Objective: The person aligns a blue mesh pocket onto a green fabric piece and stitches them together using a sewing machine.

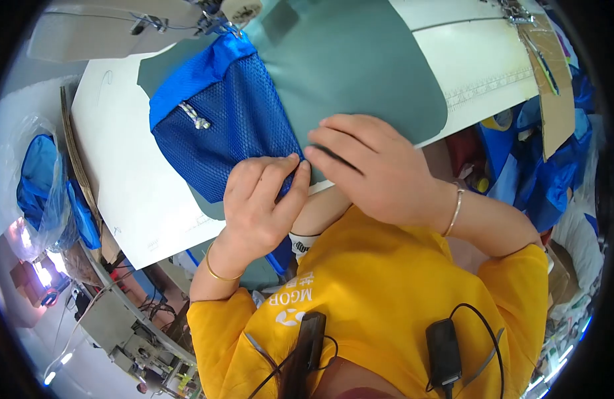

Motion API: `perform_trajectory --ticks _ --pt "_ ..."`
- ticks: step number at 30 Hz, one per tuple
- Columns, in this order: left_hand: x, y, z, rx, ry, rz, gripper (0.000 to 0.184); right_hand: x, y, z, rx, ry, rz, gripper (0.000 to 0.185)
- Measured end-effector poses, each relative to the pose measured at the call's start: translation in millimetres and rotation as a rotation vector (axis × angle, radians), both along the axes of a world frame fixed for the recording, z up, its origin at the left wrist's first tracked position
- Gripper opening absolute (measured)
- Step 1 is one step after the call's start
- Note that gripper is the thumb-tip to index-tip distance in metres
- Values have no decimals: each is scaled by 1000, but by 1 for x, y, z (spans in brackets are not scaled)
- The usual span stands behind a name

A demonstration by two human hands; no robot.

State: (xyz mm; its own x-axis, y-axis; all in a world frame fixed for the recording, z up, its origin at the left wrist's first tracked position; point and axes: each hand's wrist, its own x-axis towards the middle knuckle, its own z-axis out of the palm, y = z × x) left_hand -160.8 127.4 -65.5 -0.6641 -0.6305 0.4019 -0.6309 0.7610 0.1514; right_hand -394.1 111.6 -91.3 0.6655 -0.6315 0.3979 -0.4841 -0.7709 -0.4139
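One mesh pouch [220,126], edge at left hand [257,209]

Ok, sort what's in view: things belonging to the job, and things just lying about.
Likely the job:
- blue mesh piece, pinched by the left hand
- grey-green sheet under it
- sewing machine at its far end

Apparently lying about:
- bagged blue fabric, left
- cardboard, right
- pen-like item on the cardboard
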Motion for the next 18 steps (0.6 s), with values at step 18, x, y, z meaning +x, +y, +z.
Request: perform_trajectory --ticks 18 --pt "14 -97 27 -37 -285 57 38 11 -3 -5 -43 79 44 42"
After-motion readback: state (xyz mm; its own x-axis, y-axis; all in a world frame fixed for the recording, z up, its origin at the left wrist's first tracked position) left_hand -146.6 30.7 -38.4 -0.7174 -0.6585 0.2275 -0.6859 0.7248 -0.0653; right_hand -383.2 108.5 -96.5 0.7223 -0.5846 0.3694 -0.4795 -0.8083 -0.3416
